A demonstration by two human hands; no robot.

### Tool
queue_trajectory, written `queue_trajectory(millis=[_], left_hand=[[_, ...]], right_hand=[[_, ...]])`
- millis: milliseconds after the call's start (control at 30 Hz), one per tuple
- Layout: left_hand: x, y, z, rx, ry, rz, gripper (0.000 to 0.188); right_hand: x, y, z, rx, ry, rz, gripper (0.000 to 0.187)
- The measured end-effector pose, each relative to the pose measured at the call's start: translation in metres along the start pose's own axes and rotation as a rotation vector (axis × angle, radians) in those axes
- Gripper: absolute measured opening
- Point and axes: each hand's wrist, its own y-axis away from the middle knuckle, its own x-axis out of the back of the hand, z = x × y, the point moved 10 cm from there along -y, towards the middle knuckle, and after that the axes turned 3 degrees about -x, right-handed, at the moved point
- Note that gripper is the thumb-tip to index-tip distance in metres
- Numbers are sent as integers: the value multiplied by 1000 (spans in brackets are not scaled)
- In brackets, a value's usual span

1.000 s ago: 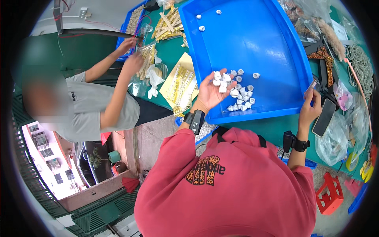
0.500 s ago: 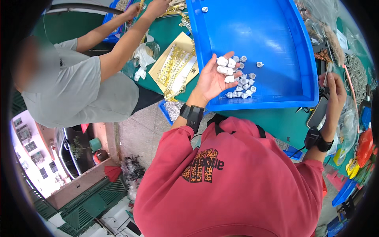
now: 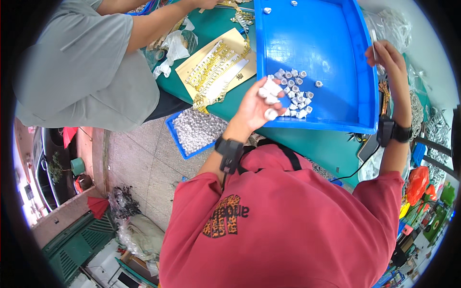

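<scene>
Several small white knob-like pieces (image 3: 271, 91) rest in my left hand (image 3: 252, 103), palm up with fingers curled around them. That hand is at the near left corner of a big blue tray (image 3: 331, 43). Beside my fingers, a heap of similar white pieces with hollow ends (image 3: 298, 98) lies in the tray, and a single piece (image 3: 319, 84) sits apart to its right. Over the tray's right rim, my right hand (image 3: 388, 56) pinches a thin, pale, flat strip-like tool (image 3: 374, 41); its exact kind is unclear.
A co-worker in a grey shirt (image 3: 81, 62) works at the left. Gold-coloured strips (image 3: 216, 69) lie on a board on the green table (image 3: 293, 137). A blue bin of small silvery parts (image 3: 197, 129) stands below the table. Clear plastic bags (image 3: 391, 26) are beyond the tray's right side.
My right hand has risen with the strip toward the tray's far right side. My left fingers have curled more around the white pieces. The whole view has shifted.
</scene>
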Motion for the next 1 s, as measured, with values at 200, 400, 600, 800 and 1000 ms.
queue_trajectory(millis=[200,400,600,800,1000], left_hand=[[36,79,28,-83,170,186,27],[75,134,-16,-69,396,328,28],[100,169,-20,-152,396,499,28],[127,175,-13,-320,315,605,29],[104,172,6,-359,272,635,30]], right_hand=[[-15,-124,50,28,-6,-108,23],[-75,-255,164,-110,-2,-18,24],[-110,-321,249,-220,143,100,24],[-132,-359,239,188,481,-59,20],[-159,-241,151,-122,143,-453,19]])
